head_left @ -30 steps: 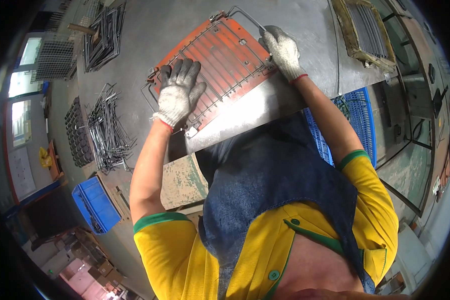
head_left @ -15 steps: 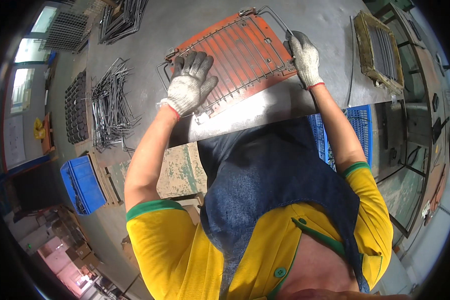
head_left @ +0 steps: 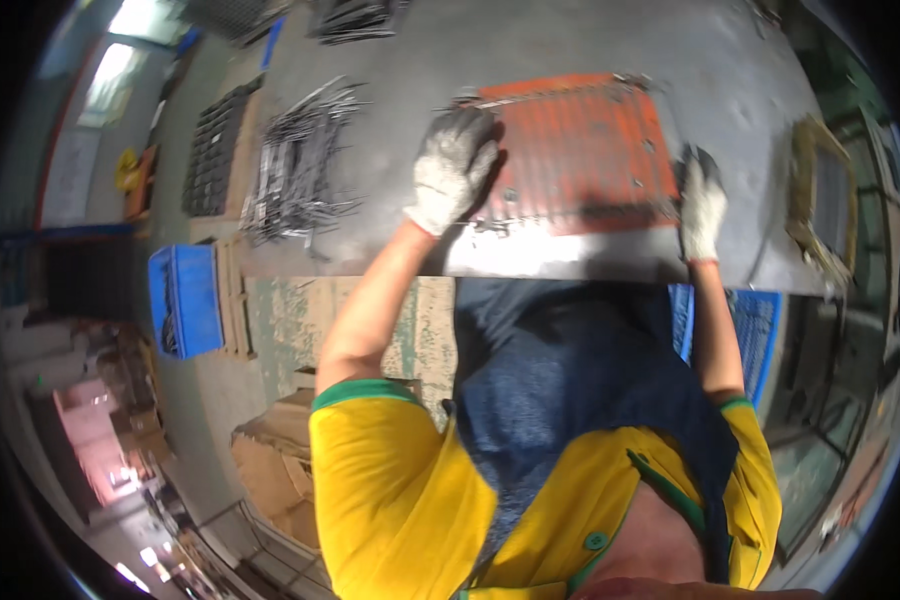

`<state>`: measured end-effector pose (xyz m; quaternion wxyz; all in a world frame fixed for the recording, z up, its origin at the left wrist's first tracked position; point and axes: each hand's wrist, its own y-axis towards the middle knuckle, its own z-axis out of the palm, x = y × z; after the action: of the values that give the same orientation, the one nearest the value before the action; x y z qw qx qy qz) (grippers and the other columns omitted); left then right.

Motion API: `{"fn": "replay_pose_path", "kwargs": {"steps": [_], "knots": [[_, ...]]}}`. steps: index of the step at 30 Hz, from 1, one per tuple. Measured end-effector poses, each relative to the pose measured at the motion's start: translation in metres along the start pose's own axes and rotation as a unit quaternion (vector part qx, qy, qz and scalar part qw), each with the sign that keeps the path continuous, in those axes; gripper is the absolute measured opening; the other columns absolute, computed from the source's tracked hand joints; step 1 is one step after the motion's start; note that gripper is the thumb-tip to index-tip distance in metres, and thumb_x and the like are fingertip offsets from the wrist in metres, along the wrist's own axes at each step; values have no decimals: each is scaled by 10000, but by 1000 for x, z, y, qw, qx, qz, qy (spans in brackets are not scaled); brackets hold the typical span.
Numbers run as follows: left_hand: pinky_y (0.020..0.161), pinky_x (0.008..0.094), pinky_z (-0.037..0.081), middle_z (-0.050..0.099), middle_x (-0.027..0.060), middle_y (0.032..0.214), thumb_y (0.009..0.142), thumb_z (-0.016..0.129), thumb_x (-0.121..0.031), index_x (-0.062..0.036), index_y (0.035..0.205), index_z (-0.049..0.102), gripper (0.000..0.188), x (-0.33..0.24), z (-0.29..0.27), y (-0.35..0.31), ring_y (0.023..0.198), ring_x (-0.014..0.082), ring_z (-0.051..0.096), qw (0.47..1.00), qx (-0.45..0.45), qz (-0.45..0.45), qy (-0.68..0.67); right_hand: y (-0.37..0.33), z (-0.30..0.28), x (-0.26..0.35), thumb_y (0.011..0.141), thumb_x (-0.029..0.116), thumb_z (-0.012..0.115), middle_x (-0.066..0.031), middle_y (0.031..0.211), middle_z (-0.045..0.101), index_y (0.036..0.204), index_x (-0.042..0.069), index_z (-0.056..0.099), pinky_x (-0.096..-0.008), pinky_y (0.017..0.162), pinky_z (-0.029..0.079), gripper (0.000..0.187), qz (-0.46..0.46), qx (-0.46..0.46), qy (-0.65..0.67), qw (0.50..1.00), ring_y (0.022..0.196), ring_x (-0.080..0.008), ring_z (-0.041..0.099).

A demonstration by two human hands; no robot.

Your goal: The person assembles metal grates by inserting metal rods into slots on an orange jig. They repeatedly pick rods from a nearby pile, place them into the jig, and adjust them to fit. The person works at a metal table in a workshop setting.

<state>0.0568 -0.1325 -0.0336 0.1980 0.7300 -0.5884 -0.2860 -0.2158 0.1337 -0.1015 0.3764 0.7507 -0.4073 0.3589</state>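
Observation:
A flat orange plate (head_left: 582,140) lies on the grey metal table, with a barred wire rack (head_left: 560,211) over it; motion blurs its thin bars. At the plate's left edge is my left hand (head_left: 454,172), in a white knit glove with dark fingers. Its fingers bend over the rack's left side, and the blur hides whether they grip the wire. My right hand (head_left: 704,208), gloved the same way, rests beside the plate's right edge. Its fingertips point away from me, near the rack's side, too smeared to show a hold.
Bent wire pieces (head_left: 305,165) are heaped on the table's left, with more dark wire parts (head_left: 358,18) behind. At the right stands a worn yellowish frame-like box (head_left: 802,185) of rods. A blue bin (head_left: 188,300) sits low at the left; a blue crate (head_left: 755,335) is below the table.
The view has shifted, so plate and rack appear farther right and turned straighter. My left hand has moved off the bars to the left edge. My right hand has slid nearer along the right side.

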Motion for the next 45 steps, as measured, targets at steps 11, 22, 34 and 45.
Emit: {"fn": "replay_pose_path", "kwargs": {"steps": [11,22,34,45], "knots": [[763,498,566,721,225,960,923,641,-329,-70,955,739,279,183,-93,-55,897,368,712,826,178,-364,391,-11,-5,18,1042,304,541,-90,1016,712,1312,39,618,-287,539,458,386,85,14,75,993,597,-124,553],[803,458,578,738,186,991,924,556,-190,-56,931,746,233,201,-116,-42,920,354,723,842,237,-310,372,-9,-5,13,1040,318,538,-107,1016,716,1306,11,609,-297,533,465,412,87,28,56,994,580,-125,559],[506,341,547,640,94,832,971,674,-319,14,1002,649,336,72,-71,39,630,165,607,727,10,-522,-446,5,-41,32,997,214,596,-95,973,713,1299,29,614,-286,742,528,354,23,21,99,995,827,-142,656],[537,308,564,626,124,822,999,589,-157,60,1046,585,222,-151,48,103,683,208,652,534,120,-457,-701,-69,-74,81,993,231,607,-46,890,716,1294,65,653,-236,565,492,348,267,246,328,872,650,-72,607]]}}
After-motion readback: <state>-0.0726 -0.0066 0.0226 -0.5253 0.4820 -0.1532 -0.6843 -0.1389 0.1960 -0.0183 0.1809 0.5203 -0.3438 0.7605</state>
